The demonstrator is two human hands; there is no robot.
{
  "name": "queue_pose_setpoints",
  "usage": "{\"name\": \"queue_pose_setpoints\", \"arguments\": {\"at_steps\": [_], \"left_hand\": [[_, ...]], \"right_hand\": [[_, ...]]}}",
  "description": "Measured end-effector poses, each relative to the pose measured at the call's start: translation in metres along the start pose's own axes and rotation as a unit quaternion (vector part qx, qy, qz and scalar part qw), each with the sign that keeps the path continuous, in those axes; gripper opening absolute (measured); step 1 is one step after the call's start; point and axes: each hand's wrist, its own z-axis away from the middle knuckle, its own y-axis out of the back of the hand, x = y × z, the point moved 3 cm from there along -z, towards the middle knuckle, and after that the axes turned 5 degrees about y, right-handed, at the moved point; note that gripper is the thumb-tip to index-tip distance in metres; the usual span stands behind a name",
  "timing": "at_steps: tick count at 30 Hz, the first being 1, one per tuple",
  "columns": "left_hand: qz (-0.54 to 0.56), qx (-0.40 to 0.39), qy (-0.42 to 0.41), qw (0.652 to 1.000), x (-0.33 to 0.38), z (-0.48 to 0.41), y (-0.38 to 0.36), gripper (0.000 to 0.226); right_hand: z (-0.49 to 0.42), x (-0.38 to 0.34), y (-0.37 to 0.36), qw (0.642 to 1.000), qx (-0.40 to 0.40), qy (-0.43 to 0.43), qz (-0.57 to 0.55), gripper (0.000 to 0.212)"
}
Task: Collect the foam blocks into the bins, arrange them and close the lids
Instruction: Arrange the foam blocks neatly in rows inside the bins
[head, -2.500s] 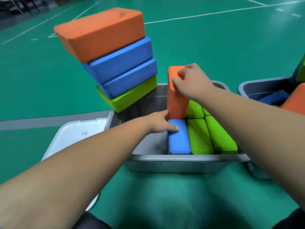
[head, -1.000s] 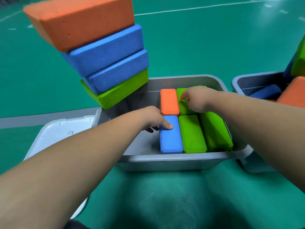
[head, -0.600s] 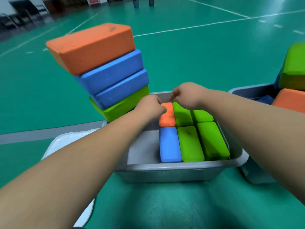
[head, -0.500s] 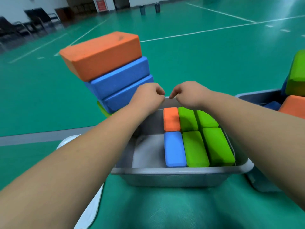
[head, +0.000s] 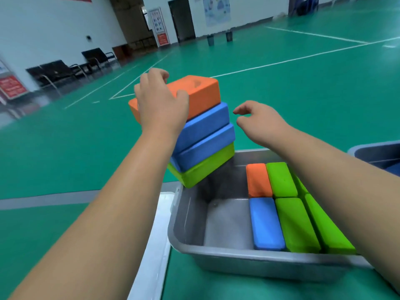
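So, the orange block [head: 199, 94] tops the stack [head: 205, 148] at the far-left corner of the bin [head: 238, 254], long axis running left to right. My left hand [head: 160, 107] wraps its left end, seemingly gripping; my right hand [head: 259, 124] hangs loose and empty near its right end.

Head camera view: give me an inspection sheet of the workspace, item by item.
Surface: green sports floor with white lines.
Job's things: grey bin with packed blocks, orange, blue and green, along its right side; stack of four blocks at its far left corner; white lid on the floor at its left; second bin at the right edge.
Clutter: nothing seen.
Hands: left hand grips the stack's top orange block; right hand hovers loosely curled, holding nothing.
Cables: nothing seen.
Surroundings: dark chairs along the wall, a doorway.
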Motion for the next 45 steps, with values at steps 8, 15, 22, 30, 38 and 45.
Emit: {"name": "queue_pose_setpoints", "arguments": {"at_steps": [8, 15, 22, 30, 38, 45], "left_hand": [[0.047, -0.034, 0.297, 0.953, -0.063, -0.003, -0.004, 0.113], [0.348, -0.201, 0.430, 0.808, -0.080, 0.016, -0.034, 0.092], [0.344, -0.193, 0.410, 0.822, -0.085, 0.017, -0.035, 0.070], [0.375, -0.185, 0.344, 0.841, -0.052, 0.004, -0.038, 0.111], [0.457, -0.262, 0.290, 0.798, 0.044, 0.040, -0.086, 0.109], [0.387, -0.362, 0.279, 0.801, 0.077, 0.122, -0.160, 0.102]], "right_hand": [[-0.023, -0.020, -0.031, 0.993, 0.074, -0.031, -0.088, 0.068], [-0.037, -0.013, -0.053, 0.985, 0.034, -0.064, -0.154, 0.088], [-0.041, -0.015, -0.074, 0.985, 0.016, -0.055, -0.165, 0.088], [-0.030, -0.019, -0.037, 0.960, 0.133, -0.076, -0.233, 0.061], [0.000, 0.025, 0.072, 0.917, 0.322, -0.158, -0.178, 0.048], [0.051, 0.093, 0.111, 0.897, 0.333, -0.275, -0.092, 0.078]]}}
